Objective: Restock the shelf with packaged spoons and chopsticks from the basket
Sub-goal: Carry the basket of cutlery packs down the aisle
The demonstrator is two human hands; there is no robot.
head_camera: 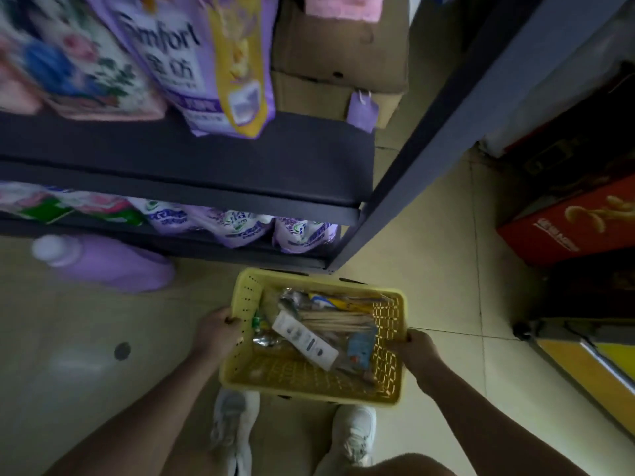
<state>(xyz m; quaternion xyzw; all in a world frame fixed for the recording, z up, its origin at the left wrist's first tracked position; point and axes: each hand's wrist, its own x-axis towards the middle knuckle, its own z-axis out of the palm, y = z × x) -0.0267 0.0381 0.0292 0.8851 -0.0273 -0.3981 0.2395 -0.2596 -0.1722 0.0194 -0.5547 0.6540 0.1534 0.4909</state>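
Both hands carrying the yellow basket (311,379): left hand (217,333) grips one rim, right hand (417,352) the other, packaged chopsticks (338,321) between them.

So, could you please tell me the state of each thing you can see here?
yellow basket: held above the floor, loaded.
left hand: grips the basket's left rim.
right hand: grips the basket's right rim.
chopstick packs: lying in the basket.
purple bottle: on its side on the floor.
Comfort refill pouch: upright on the shelf.
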